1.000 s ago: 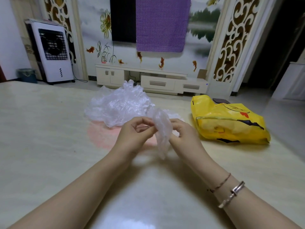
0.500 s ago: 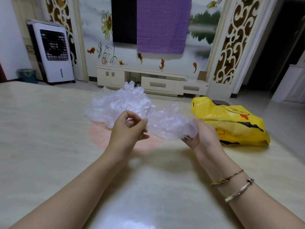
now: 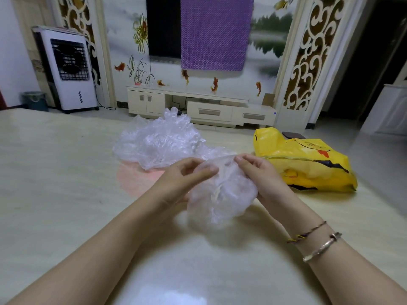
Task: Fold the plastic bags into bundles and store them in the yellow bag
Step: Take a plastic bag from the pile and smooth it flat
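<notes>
With both the left hand and right hand pinching the slippery clear bag, the thin plastic is likely springing open again and risking a loose bundle.

We are in a home living room: a low white TV cabinet runs along the middle of the far wall beneath a dark screen half covered by purple cloth, against a painted mural, with a standing air cooler at upper left.
</notes>
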A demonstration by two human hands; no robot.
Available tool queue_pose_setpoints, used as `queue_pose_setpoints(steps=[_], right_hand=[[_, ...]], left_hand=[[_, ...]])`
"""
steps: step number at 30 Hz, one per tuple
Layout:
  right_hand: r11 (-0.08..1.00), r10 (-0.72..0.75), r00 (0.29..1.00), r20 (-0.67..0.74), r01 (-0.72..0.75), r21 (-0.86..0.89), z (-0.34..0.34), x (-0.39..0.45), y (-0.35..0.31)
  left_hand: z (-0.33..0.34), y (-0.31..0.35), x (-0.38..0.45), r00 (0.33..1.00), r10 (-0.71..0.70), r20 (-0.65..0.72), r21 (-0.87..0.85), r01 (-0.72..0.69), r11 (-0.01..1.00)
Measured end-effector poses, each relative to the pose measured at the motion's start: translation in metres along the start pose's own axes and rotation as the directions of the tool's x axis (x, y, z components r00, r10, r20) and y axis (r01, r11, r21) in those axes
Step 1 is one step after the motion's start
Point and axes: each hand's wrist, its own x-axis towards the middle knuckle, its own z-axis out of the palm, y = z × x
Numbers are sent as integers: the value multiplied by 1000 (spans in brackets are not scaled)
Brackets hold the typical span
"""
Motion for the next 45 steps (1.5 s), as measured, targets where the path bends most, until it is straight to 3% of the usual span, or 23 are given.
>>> queue_pose_setpoints(steps=[3,6,10,13,16,20,23,28,30,33,36,38,42,45], right_hand=[[989,149,984,-93,-146,39,5,-1,-4],[961,245,970,4,-243,131,7,-4,-4],[955,252,964,86,-262,141,15,-8,1],[956,217,976,-13,-210,205,16,-5,2],[939,200,972,-123,-155,306,9,-2,3],[960,203,942,-268,-139,242,1,2,7],[956,251,941,-229,-204,211,0,1,5],[917,239,967,-87,-195,348,-3,0,2],[914,261,959,-114,-207,348,-3,2,3],[961,249,936,-250,-207,184,-3,10,13],[974,20,932,-361,-100,-204,-9,18,22],[901,-110,947,-303,-34,-433,-13,21,29],[780,-109,978,-176,-26,-626,-15,19,33],[713,-300,954,-19,211,-669,-14,8,24]], left_hand=[[-1,-6,7,963,175,-204,170,-141,975],[-7,-9,11,885,312,-346,211,-251,945],[-6,-7,10,814,406,-415,241,-332,912],[-6,-7,10,816,357,-455,134,-333,933],[-12,-11,15,785,339,-519,190,-281,941],[-11,-14,17,804,286,-521,201,-210,957],[-12,-16,18,805,280,-523,233,-181,955],[-10,-16,18,836,274,-476,236,-178,955],[-10,-17,18,839,289,-461,263,-182,948],[-13,-21,20,834,307,-458,332,-160,930],[-17,-24,17,856,300,-420,430,-104,897],[-18,-26,13,888,289,-356,549,-51,834],[-21,-27,8,919,263,-294,794,82,602],[-19,-18,8,897,366,-249,716,-84,694]])
